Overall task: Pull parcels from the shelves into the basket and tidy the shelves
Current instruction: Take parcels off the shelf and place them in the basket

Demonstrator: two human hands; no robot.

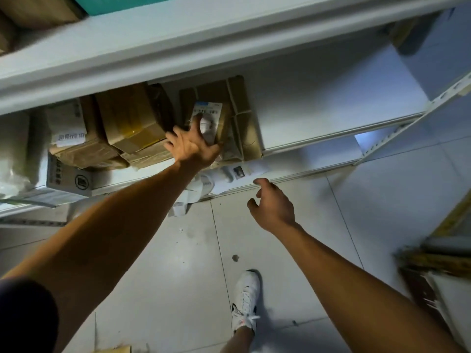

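My left hand (pixel 192 145) reaches into the low shelf with its fingers spread over a brown cardboard parcel (pixel 216 108) that carries a white label. The fingertips touch the label and the parcel's near edge. Left of it lie a taped brown box (pixel 130 118) and a box with a white label (pixel 68 128), stacked against each other. My right hand (pixel 272 205) hovers lower, in front of the shelf edge, fingers loosely curled and holding nothing. No basket is in view.
A white shelf board (pixel 153 42) runs above, with a brown box and a teal item on it. White paper parcels (pixel 226 174) lie at the lowest shelf's front. The shelf's right half (pixel 331 103) is bare. Cardboard boxes (pixel 438 261) stand at the right; my white shoe (pixel 246 299) is on the tiled floor.
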